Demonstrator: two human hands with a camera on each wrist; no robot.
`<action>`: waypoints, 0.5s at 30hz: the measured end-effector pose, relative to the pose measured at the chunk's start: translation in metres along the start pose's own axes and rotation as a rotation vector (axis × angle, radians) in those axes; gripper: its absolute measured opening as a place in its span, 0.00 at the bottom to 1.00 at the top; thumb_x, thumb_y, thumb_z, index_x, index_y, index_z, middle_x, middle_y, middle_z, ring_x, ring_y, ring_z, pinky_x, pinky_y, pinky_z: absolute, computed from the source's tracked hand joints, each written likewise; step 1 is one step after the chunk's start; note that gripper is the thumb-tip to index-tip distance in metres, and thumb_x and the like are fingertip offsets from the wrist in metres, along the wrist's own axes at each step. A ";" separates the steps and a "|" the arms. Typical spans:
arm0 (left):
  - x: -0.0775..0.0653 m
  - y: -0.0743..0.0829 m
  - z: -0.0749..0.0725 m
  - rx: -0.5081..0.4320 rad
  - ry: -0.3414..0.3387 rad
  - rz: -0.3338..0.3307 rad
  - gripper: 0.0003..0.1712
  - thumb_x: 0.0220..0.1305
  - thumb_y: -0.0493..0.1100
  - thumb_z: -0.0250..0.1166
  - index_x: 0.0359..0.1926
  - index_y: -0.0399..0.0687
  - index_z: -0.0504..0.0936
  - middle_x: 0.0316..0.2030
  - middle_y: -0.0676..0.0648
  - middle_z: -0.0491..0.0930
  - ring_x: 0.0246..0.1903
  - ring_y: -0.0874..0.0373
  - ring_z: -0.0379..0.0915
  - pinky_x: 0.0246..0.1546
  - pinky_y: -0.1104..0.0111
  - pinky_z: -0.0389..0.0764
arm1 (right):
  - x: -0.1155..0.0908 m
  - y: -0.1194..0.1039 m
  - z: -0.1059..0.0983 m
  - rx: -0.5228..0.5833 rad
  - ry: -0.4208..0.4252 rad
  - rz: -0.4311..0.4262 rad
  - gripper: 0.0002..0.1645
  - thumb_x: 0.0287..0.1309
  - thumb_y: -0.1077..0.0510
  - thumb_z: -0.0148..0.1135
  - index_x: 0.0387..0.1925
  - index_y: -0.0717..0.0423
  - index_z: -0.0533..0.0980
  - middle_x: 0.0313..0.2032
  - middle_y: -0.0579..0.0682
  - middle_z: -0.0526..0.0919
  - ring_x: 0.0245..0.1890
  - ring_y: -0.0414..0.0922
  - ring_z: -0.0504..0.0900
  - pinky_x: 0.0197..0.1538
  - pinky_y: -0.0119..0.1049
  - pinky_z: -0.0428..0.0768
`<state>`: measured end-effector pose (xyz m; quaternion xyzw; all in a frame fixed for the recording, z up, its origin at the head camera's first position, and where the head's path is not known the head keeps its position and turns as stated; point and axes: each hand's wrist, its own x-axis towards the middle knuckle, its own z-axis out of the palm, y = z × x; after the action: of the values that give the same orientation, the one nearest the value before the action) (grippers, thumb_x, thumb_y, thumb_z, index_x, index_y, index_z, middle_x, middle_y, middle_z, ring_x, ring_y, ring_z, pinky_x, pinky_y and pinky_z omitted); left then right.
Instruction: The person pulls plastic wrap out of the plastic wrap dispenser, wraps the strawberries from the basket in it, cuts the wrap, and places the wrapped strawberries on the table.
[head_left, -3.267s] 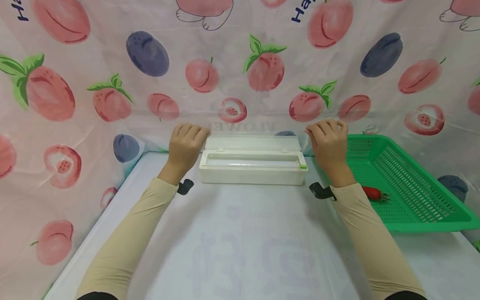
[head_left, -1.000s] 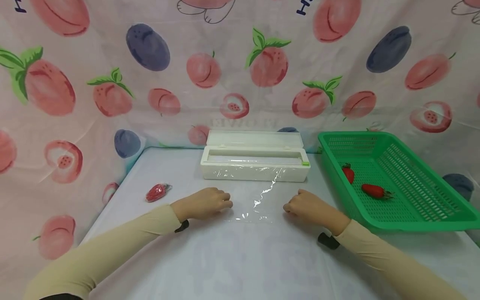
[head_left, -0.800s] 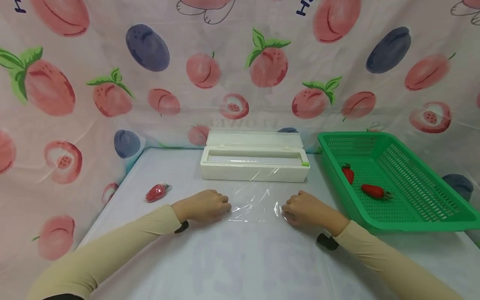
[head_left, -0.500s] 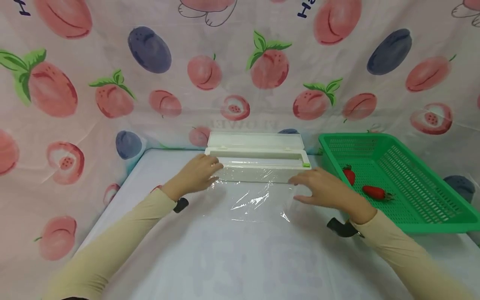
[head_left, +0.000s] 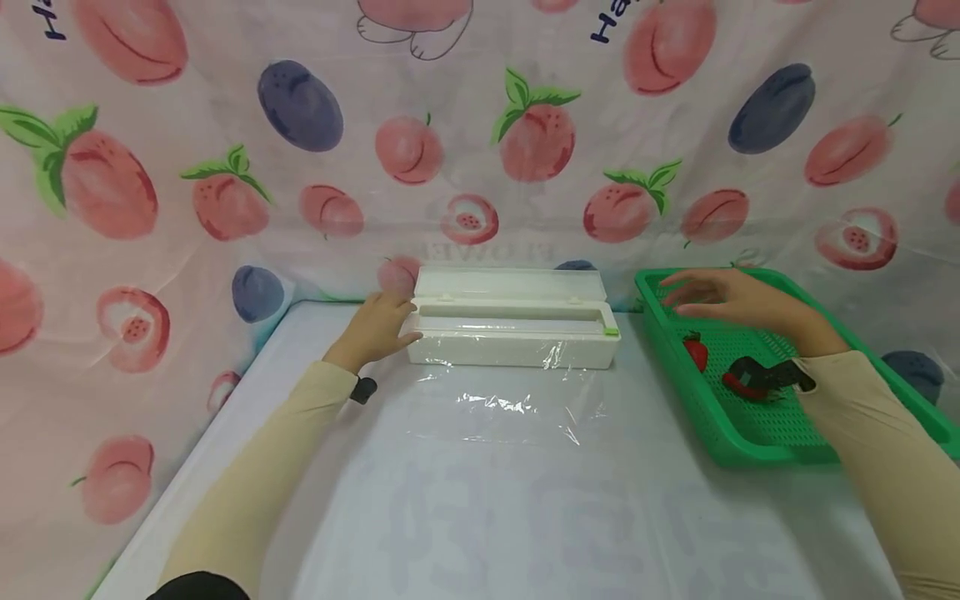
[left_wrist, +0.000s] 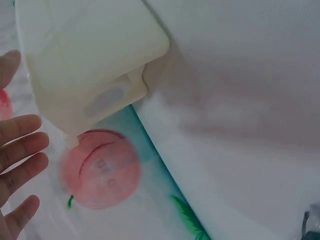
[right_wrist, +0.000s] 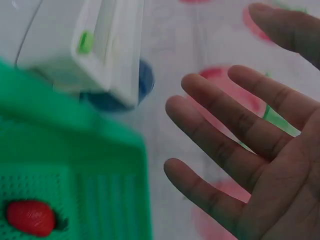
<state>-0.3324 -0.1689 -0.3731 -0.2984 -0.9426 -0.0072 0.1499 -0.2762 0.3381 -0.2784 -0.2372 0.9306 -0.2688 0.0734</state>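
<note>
A white plastic wrap dispenser (head_left: 513,350) stands at the back of the table with its lid raised. A sheet of clear plastic wrap (head_left: 498,404) runs from it over the tabletop. My left hand (head_left: 375,332) is at the dispenser's left end, fingers spread; whether it touches the box I cannot tell. Over the green basket (head_left: 675,379) hovers my right hand (head_left: 738,300), its fingers extended and holding nothing. Inside the basket lie two red vegetables with stubby stems: one red vegetable (head_left: 696,353) near the left wall, another red vegetable (head_left: 738,388) partly covered by the wrist camera.
A fruit-print curtain (head_left: 480,125) hangs right behind the dispenser and basket, and along the left side. The white tabletop (head_left: 480,517) stretches in front of the dispenser.
Both hands drew the plastic wrap forward onto the table and let go of its edge. The left moved back to the dispenser's left end, the right over the basket. My left arm now hides a wrapped red vegetable.
</note>
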 end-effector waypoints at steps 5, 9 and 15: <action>-0.004 -0.001 0.008 0.018 0.016 0.012 0.25 0.57 0.54 0.65 0.44 0.35 0.80 0.43 0.40 0.82 0.48 0.46 0.76 0.58 0.53 0.68 | -0.002 0.048 -0.007 0.118 -0.060 0.096 0.29 0.67 0.53 0.50 0.65 0.60 0.60 0.53 0.51 0.80 0.45 0.28 0.79 0.47 0.27 0.77; -0.005 -0.001 0.010 -0.018 0.036 0.010 0.24 0.57 0.53 0.65 0.43 0.35 0.81 0.43 0.39 0.82 0.49 0.44 0.76 0.59 0.53 0.68 | -0.006 0.082 -0.003 0.214 -0.118 0.216 0.33 0.69 0.50 0.46 0.67 0.65 0.54 0.55 0.53 0.77 0.47 0.34 0.80 0.51 0.41 0.79; -0.003 -0.001 0.013 -0.037 0.048 0.011 0.24 0.57 0.52 0.65 0.42 0.34 0.81 0.44 0.38 0.82 0.49 0.43 0.75 0.58 0.54 0.69 | -0.010 0.114 0.006 0.379 -0.203 0.370 0.40 0.72 0.45 0.37 0.70 0.70 0.42 0.64 0.70 0.63 0.59 0.59 0.73 0.58 0.55 0.73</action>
<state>-0.3337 -0.1701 -0.3864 -0.3060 -0.9367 -0.0312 0.1670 -0.3114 0.4252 -0.3447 -0.0710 0.8790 -0.3950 0.2574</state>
